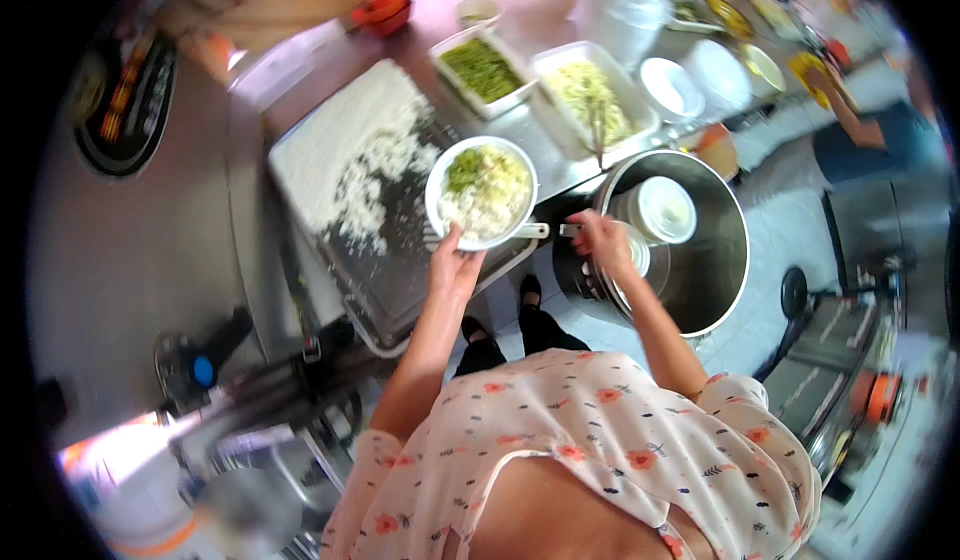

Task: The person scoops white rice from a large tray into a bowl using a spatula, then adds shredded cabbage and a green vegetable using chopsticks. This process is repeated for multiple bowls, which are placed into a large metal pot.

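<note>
Now | left hand [456,268] extended, gripping bowl [490,200] | right hand [604,242] at pot [712,278], fingers curled, hold unclear

Wht bowl [434,197] upright in L hand [455,266], w/ rice [484,219] & chopped greens [464,172].

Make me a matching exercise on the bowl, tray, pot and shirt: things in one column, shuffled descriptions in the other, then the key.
Things:
1. Bowl
2. Tray
3. Pot
4. Shirt

Descriptions:
A. round and metal, white containers inside
B. pale, with a flower print
C. held in the left hand
D. dark, with white food spread on it

Pairs: 1-C, 2-D, 3-A, 4-B
</note>
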Demonstrator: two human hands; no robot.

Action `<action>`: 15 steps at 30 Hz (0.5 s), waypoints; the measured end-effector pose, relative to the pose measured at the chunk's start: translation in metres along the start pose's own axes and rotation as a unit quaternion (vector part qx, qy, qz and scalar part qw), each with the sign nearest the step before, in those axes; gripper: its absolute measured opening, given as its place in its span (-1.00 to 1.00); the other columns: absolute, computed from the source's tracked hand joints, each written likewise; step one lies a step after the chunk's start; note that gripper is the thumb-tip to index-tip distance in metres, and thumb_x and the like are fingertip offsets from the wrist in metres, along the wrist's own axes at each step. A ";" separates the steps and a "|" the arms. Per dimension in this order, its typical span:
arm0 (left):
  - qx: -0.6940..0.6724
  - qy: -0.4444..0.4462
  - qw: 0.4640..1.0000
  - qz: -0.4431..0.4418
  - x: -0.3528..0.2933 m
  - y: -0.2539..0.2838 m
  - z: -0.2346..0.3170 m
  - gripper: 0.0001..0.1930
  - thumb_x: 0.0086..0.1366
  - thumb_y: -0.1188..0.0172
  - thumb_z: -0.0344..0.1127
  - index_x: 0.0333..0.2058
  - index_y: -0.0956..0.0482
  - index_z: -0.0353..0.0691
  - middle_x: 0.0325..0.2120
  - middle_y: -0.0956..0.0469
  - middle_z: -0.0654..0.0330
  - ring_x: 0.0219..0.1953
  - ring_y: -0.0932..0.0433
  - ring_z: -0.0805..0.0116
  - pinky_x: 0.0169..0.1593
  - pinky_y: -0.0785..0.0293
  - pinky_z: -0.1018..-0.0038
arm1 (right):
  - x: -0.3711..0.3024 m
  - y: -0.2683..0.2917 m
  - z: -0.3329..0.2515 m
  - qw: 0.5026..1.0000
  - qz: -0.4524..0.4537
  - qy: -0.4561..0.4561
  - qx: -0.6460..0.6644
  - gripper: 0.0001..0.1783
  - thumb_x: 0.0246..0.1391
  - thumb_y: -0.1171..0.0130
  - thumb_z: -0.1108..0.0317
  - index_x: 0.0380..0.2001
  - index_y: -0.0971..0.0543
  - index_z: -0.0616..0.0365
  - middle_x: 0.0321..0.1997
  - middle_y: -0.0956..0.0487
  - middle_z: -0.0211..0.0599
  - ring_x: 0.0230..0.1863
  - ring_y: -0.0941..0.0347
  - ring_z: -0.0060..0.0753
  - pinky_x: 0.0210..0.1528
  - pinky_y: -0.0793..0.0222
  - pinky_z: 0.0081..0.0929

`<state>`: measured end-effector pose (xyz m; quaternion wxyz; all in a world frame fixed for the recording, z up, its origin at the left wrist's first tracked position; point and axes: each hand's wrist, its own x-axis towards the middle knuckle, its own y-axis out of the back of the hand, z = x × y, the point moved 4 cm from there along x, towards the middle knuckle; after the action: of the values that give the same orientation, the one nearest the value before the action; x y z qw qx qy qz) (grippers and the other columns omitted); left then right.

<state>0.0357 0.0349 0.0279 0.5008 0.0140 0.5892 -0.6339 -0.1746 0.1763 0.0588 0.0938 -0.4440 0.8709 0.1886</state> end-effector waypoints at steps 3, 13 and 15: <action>0.021 0.044 0.998 -0.041 -0.005 -0.002 -0.014 -0.54 0.27 0.02 -0.30 0.12 -0.13 -0.23 0.07 -0.22 0.09 0.11 -0.22 0.20 0.17 -0.20 0.20 | -0.036 -0.038 0.001 0.993 -0.021 -0.022 0.118 -0.56 0.15 0.07 0.13 -0.01 -0.41 0.21 -0.34 -0.52 -0.33 -0.38 -0.41 -0.58 -0.42 -0.38 -0.61; 0.106 0.181 0.970 -0.124 -0.055 -0.009 -0.120 -0.57 0.30 0.10 -0.35 0.12 -0.13 -0.26 0.11 -0.19 0.08 0.15 -0.18 0.16 0.21 -0.12 0.15 | -0.127 0.005 0.045 0.969 0.062 -0.061 0.232 -0.63 0.13 0.02 0.22 -0.03 -0.35 0.13 -0.23 -0.41 -0.43 -0.24 -0.36 -0.62 -0.29 -0.43 -0.54; 0.123 0.189 0.963 -0.144 -0.058 -0.003 -0.147 -0.55 0.28 0.08 -0.35 0.13 -0.12 -0.26 0.11 -0.20 0.08 0.15 -0.18 0.16 0.20 -0.12 0.15 | -0.140 0.022 0.073 0.957 0.090 -0.071 0.266 -0.62 0.08 -0.01 0.30 -0.01 -0.34 0.14 -0.21 -0.43 -0.42 -0.25 -0.38 -0.60 -0.28 -0.44 -0.53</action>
<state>-0.0218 0.1822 0.0207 0.2777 0.1097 0.5867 -0.7527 -0.1104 0.3214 0.0436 0.2527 -0.3083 0.9170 -0.0117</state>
